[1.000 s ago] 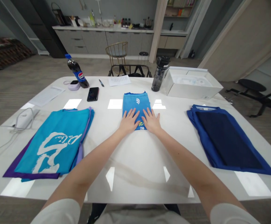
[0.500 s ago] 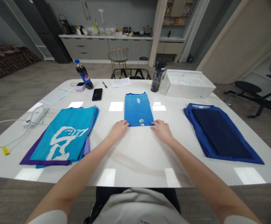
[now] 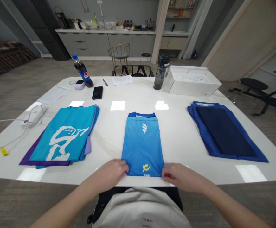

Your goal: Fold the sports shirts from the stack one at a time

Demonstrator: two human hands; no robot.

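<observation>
Blue shirt (image 3: pixel 141 145) (folded flat) has near corners pinched by left hand (image 3: pixel 114 172) and right hand (image 3: pixel 177 175).

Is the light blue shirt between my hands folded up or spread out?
Folded: the light blue shirt lies as a compact, straight-sided rectangle, with your left hand and right hand at its near corners.

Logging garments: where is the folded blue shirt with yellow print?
In the head view, the folded blue shirt lies lower centre on the white table, between the left hand and right hand.
</observation>
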